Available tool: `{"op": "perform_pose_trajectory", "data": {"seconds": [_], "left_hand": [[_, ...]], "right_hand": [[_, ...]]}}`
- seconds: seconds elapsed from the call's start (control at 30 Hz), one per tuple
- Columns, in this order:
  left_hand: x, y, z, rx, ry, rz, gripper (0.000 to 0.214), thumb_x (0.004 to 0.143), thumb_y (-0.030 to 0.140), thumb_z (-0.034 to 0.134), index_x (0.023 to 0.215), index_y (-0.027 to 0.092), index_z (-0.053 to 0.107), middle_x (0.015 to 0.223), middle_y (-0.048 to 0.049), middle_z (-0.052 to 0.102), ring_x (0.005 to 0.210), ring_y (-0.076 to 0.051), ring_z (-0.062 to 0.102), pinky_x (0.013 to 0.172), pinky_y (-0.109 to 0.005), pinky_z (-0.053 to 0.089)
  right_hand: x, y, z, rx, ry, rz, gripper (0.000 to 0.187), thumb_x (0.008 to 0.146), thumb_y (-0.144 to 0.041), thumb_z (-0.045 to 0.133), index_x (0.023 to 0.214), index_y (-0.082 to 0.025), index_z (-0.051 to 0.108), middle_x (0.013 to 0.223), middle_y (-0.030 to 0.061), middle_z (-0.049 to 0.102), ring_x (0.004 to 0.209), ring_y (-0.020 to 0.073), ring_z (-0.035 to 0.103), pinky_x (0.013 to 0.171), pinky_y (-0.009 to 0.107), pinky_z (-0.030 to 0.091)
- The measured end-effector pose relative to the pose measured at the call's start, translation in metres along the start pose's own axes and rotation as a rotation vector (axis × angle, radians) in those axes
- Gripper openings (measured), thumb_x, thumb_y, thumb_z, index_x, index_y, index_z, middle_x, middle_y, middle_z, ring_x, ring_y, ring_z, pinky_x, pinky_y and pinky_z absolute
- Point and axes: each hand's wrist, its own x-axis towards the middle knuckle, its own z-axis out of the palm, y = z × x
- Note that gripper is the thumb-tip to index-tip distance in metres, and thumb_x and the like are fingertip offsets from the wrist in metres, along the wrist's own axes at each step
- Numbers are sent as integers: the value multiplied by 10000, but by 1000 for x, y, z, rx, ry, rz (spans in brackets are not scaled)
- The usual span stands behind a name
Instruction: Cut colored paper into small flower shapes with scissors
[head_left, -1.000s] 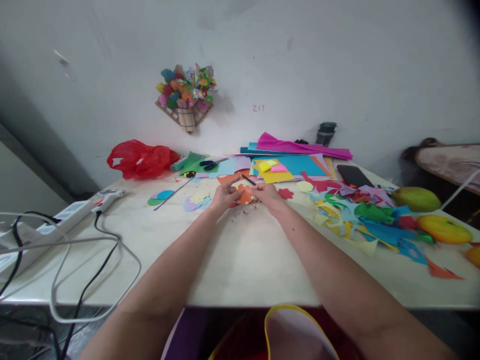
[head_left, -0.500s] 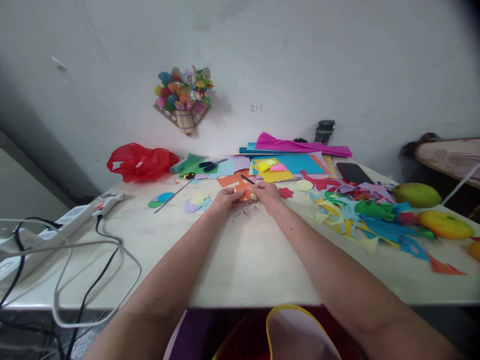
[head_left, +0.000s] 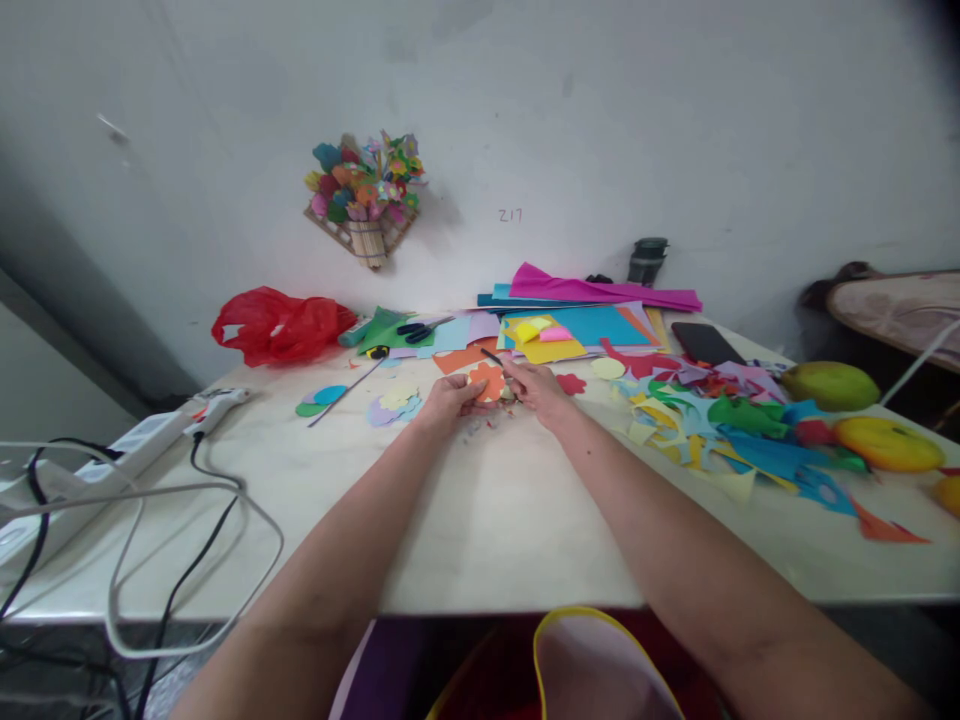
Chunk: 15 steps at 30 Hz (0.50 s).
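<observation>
Currently my left hand [head_left: 445,402] pinches an orange paper flower [head_left: 491,382] by its left edge, between my two hands over the surface [head_left: 510,530]. My right hand [head_left: 538,390] grips a thin dark stick [head_left: 491,356]. Beyond the flower lies an orange sheet [head_left: 453,361]; a red paper flower [head_left: 573,384] sits just beside my right hand.

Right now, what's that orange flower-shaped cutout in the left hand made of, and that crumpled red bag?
The orange flower-shaped cutout in the left hand looks like matte paper or thin card: flat, with crisp edges. The crumpled red bag seems to be thin, slightly glossy plastic, judging by its loose folds.
</observation>
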Motion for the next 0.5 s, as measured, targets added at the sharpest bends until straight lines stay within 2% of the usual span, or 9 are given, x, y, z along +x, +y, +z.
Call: {"op": "perform_pose_trajectory", "data": {"seconds": [0.13, 0.2, 0.33, 0.5], "left_hand": [[-4, 2, 3, 31, -48, -22, 296, 629, 271, 829, 741, 113, 606, 675, -68, 691, 647, -236, 713, 559, -293, 561], [-5, 2, 5, 45, -57, -41, 295, 636, 270, 823, 756, 115, 603, 671, -62, 684, 631, -233, 707, 554, -298, 559], [-4, 0, 7, 18, -32, -13, 307, 620, 278, 832, 729, 118, 594, 639, -26, 643, 616, -210, 693, 608, -319, 574], [-2, -3, 7, -43, -46, 81, 370, 578, 338, 862, 732, 110, 615, 691, -19, 642, 670, -193, 686, 716, -354, 581]], "right_hand": [[4, 8, 1, -97, -58, -8, 349, 582, -473, 763, 595, -189, 562, 460, -67, 441, 438, 79, 380, 451, 235, 319], [6, 11, 3, -153, -33, -45, 297, 572, -416, 749, 578, -187, 561, 484, -59, 469, 472, 95, 429, 490, 244, 361], [6, 11, 6, -246, 32, -125, 233, 596, -377, 690, 550, -186, 564, 490, -59, 461, 502, 101, 411, 512, 246, 337], [6, 12, 11, -205, 99, -146, 277, 580, -414, 686, 517, -192, 533, 473, -70, 398, 502, 93, 347, 502, 248, 296]]}}
